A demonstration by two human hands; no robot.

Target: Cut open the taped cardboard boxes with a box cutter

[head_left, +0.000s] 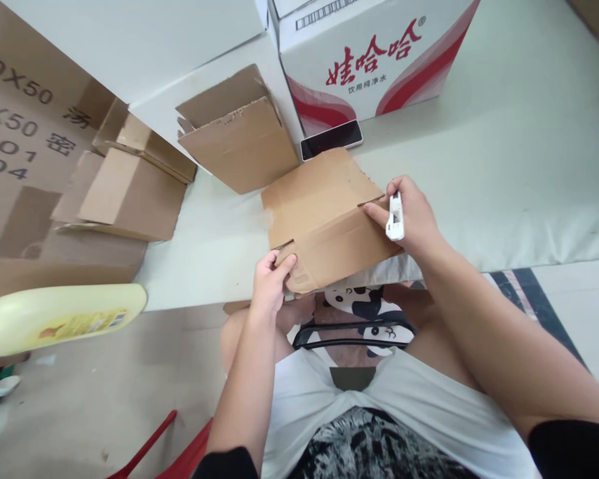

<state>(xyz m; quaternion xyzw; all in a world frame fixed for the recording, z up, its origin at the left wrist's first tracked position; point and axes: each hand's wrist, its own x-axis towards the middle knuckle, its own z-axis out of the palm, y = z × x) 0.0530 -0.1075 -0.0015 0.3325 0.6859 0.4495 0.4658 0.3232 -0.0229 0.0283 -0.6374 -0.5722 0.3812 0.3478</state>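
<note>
Both the left hand [272,279] and the right hand [412,213] were grasping a creased piece of cardboard [319,209] in the head view. It lay near the middle of that view, on a pale-covered table [519,166], its near flap at the table's edge. The left hand pinched its corner at 7 o'clock, thumb on top; the right hand held its side at 3 o'clock, thumb pressed on it, and also clasped a small white tool [395,216].

From the cardboard, a dark-screened phone [332,140] lay just beyond at 12 o'clock, with a red-and-white carton [379,66] behind it. An open brown box [239,143] stood at 10 o'clock. Farther out, between 9 and 10, smaller brown boxes [134,193] sat before a large printed carton [30,126]. A pale yellow bottle [70,316] showed between 8 and 9, and part of a red chair [152,439] between 7 and 8. Below the table edge, between 5 and 6, was a panda print [352,303].
</note>
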